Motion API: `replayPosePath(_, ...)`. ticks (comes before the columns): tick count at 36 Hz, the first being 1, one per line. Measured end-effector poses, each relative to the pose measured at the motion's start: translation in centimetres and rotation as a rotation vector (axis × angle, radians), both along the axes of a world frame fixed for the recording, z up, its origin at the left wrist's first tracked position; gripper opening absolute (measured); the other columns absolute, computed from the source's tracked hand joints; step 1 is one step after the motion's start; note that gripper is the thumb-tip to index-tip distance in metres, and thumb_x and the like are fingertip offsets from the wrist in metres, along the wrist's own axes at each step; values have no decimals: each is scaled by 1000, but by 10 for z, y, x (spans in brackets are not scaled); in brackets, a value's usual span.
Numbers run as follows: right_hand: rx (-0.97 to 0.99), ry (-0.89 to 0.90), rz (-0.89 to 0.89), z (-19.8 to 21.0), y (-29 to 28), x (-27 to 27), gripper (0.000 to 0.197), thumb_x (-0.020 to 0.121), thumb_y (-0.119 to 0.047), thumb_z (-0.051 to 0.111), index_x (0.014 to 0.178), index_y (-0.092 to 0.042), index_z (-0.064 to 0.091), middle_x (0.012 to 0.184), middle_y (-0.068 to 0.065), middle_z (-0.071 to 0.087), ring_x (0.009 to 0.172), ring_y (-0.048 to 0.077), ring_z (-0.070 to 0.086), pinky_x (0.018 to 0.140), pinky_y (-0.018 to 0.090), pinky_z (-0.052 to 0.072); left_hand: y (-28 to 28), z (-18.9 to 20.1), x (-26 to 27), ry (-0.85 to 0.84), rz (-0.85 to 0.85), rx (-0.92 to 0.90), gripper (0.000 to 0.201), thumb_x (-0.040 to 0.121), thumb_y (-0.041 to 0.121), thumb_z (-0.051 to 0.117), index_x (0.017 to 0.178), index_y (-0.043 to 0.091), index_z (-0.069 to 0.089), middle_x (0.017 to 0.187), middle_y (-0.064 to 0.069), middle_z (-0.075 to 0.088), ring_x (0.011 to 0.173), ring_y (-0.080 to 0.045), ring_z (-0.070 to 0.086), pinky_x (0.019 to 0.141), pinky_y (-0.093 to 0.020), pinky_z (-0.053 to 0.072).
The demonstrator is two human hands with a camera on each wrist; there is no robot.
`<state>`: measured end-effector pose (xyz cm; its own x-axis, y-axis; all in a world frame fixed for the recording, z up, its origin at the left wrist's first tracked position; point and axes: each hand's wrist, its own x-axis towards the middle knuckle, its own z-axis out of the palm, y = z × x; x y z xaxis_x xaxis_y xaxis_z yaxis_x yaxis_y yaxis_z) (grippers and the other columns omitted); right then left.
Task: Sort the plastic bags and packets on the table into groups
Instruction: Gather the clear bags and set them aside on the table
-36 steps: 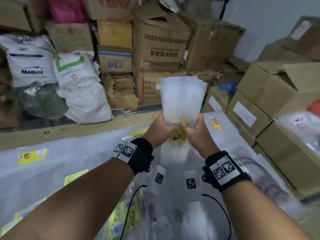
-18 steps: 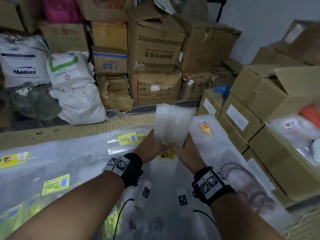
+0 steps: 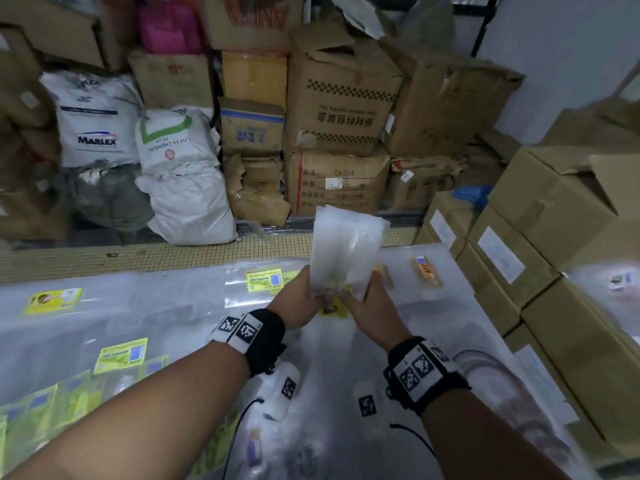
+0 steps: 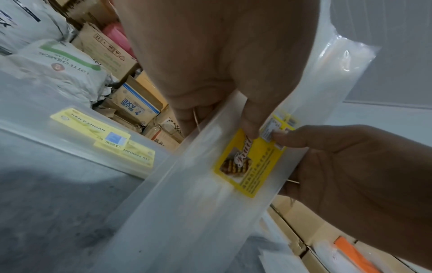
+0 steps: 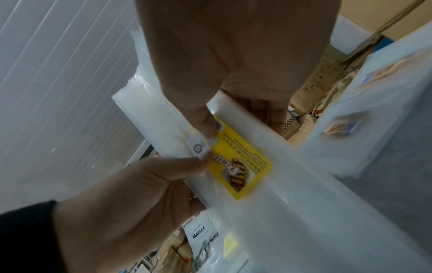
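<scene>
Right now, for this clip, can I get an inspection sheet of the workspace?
Surface: table covered with clear plastic sheets.
Job's things: stack of clear bags held upright above the table; its yellow label near the thumbs.
Clutter: yellow-labelled packets lying flat at left; orange-labelled packet at right.
Grippers: left hand and right hand both pinch the stack's lower end.
Cables: black cable below the wrists.
Surroundings: cardboard boxes, white sacks.
</scene>
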<state>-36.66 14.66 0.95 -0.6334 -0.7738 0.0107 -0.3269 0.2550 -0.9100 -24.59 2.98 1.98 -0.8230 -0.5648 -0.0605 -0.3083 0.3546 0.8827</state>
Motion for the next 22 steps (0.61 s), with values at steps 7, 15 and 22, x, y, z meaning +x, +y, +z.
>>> replayPosePath(7, -76, -71, -137, 26, 6, -26, 68, 80, -18, 79, 132, -16, 36, 115, 1, 59, 102, 15, 60, 83, 27, 51, -18, 27, -9, -266, -57, -243, 43, 89, 18, 65, 129, 20, 50, 117, -5, 63, 99, -24, 61, 78, -33, 51)
replayPosePath(15, -62, 50, -201, 24, 29, -56, 110, 71, -13, 86, 154, -12, 15, 151, 11, 33, 139, 24, 33, 112, 41, 34, -25, 49, -18, -647, -258, -704, 36, 91, 19, 54, 128, 21, 50, 116, -12, 64, 106, -31, 59, 79, -33, 44)
replayPosePath(22, 86, -21, -46, -3, 46, -60, 53, 78, -10, 80, 116, -22, 45, 116, -5, 49, 115, 17, 47, 88, 19, 35, -3, 33, -29, -713, -333, -885, 44, 95, 30, 49, 139, 26, 44, 127, -10, 61, 118, -30, 56, 90, -34, 44)
